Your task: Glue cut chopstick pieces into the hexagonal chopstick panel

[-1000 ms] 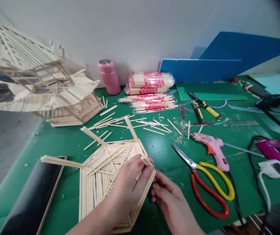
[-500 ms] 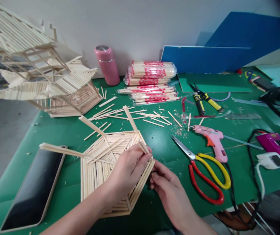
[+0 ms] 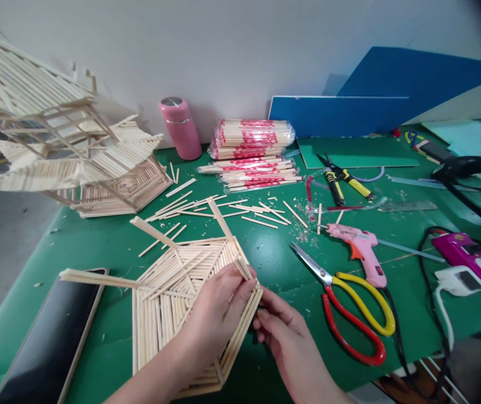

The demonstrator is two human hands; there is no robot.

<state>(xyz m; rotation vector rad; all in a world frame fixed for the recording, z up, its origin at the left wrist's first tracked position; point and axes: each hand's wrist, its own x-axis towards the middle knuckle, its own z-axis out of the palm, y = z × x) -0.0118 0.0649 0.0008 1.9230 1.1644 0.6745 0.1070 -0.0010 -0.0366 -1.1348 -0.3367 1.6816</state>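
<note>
A hexagonal base of wooden sticks [image 3: 156, 325] lies tilted in front of me, with upright stick posts standing at several of its corners. My left hand [image 3: 219, 308] reaches across it, thumb and fingers pinched round a short stick post [image 3: 243, 268] at the right corner. Beside that corner is my right hand [image 3: 285, 331], fingers curled, with the index finger against the base's edge. Whatever lies between the right fingertips is hidden. Several loose sticks [image 3: 181, 275] rest on top of the base.
Scissors [image 3: 328, 278] and a pink glue gun [image 3: 360, 241] with its cord lie at right. A phone [image 3: 51, 342] is at left, below a stick pavilion model [image 3: 110, 191]. Behind are loose sticks [image 3: 198, 209], wrapped stick bundles [image 3: 253, 137], a pink flask [image 3: 181, 129] and pliers [image 3: 341, 179].
The view has tilted slightly, so everything on the table sits a little lower and further left. Both hands keep nearly the same grip and place at the base's right corner.
</note>
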